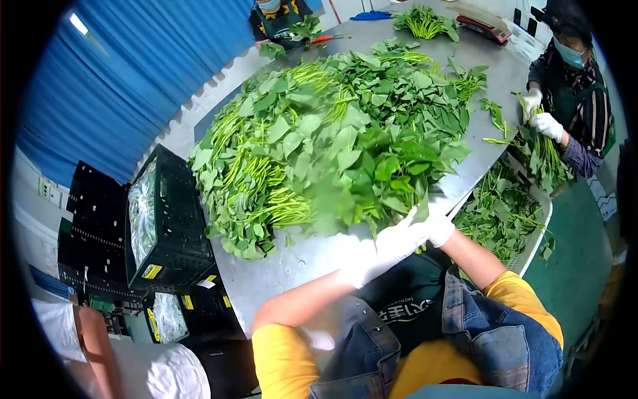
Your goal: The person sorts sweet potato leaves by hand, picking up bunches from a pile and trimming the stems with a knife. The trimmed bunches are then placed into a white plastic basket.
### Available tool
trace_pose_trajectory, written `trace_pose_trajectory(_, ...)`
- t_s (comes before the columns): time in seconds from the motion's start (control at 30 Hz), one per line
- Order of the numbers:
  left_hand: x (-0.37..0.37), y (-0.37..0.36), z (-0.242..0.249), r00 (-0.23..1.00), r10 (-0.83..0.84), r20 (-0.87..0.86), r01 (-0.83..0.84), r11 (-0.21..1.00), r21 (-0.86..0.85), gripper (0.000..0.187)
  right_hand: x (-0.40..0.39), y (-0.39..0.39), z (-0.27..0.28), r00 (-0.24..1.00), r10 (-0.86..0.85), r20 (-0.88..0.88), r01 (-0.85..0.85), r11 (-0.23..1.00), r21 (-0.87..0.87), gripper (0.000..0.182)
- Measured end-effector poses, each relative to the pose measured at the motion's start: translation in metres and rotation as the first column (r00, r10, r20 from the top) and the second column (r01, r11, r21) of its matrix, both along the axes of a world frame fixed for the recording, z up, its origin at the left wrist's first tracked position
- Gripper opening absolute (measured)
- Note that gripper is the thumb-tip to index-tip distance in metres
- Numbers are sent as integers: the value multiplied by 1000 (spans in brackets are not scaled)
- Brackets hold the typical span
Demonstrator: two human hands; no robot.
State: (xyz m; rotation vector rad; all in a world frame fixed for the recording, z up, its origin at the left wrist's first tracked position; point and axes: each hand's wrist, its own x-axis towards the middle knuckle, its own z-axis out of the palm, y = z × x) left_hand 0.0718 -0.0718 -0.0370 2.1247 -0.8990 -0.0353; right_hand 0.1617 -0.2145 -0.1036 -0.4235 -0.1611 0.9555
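We stand at a long bare-metal table [292,263] that runs away from us, with blue corrugated sheeting [133,73] walling the room on our left and a green floor [578,272] on our right. Most of the tabletop is covered by one great heap of leafy greens [332,139]: broad, bright green leaves with thin pale yellow-green stalks lying in loose bundles, the near edge blurred.

Left of the table stand stacked black plastic crates [169,233], several of them, at least two lined with clear film. On our right, just beside the table edge, one white basket [535,236] holds more of the same leaves. A smaller bunch of greens [424,23] lies at the far end, near one scale [484,28].

We count three other people: one across the table on the right in white gloves, handling a bunch of stalks [541,156]; one at the far end; and one at our lower left, only partly in view.

Both our hands wear white gloves. Our left hand [372,256] rests on the metal at the heap's near edge, motion-blurred, so we cannot tell its grip. Our right hand [432,226] is closed on leaves at the heap's near right corner.
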Motion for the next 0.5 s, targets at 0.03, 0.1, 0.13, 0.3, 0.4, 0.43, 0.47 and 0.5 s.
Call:
trace_pose_trajectory(0.03, 3, 2, 0, 898, 45, 437, -204, 924, 324, 49, 5, -1, 0, 1000, -17, -11, 17, 1000, 10, 50)
trace_pose_trajectory(0.1, 9, -2, 17, 662, -17, 749, -515, 716, 471, 54, 16, -8, 2, 998, -53, -30, 54, 998, 26, 50)
trace_pose_trajectory(0.13, 10, -8, 31, 659, -24, 752, -511, 719, 470, 54, 23, -11, 4, 997, -69, -29, 70, 997, 35, 50)
trace_pose_trajectory(0.3, 26, -36, 22, 590, 276, 759, -693, 655, 301, 48, 64, -25, 37, 953, -156, -261, 174, 984, 48, 46)
trace_pose_trajectory(0.4, 32, -65, -23, 783, 452, 426, -613, 675, 411, 42, 101, -44, 44, 966, -130, -223, 161, 979, 125, 38)
trace_pose_trajectory(0.43, 35, -73, -42, 762, 455, 460, -601, 762, 242, 43, 118, -51, 39, 968, -111, -224, 145, 979, 143, 36)
trace_pose_trajectory(0.47, 39, -79, -57, 738, 466, 487, -564, 823, 68, 45, 122, -50, 67, 941, -118, -318, 194, 956, 221, 37)
trace_pose_trajectory(0.5, 42, -88, -56, 748, 450, 487, -572, 810, 131, 47, 134, -53, 74, 944, -155, -290, 217, 957, 193, 37)
